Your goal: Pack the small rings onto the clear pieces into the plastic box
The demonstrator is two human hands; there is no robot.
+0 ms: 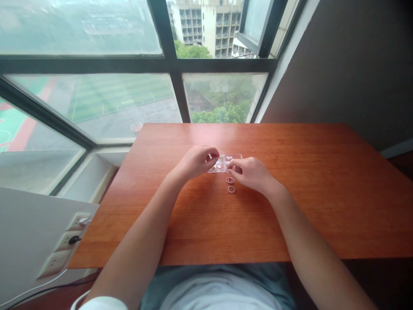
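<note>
A small clear plastic box (pixel 221 170) with compartments lies open on the table, and small round items show inside it. My left hand (pixel 197 162) is over the box's left side, thumb and fingers curled together; whatever they pinch is hidden. At the box's right edge, my right hand (pixel 250 173) has its fingertips closed by the tabletop, with something pale and too small to make out at them. Just below those fingertips lie a pair of overlapping thin pinkish rings (pixel 230 180) and a single ring (pixel 231 189). The clear lid (pixel 238 156) extends behind my right hand.
The reddish-brown wooden table (pixel 322 193) stretches wide to the right, its front edge close to my body. Large windows (pixel 129 97) rise behind it. At the left, wall sockets (pixel 66 241) hold plugs, with cables (pixel 41 288) running below.
</note>
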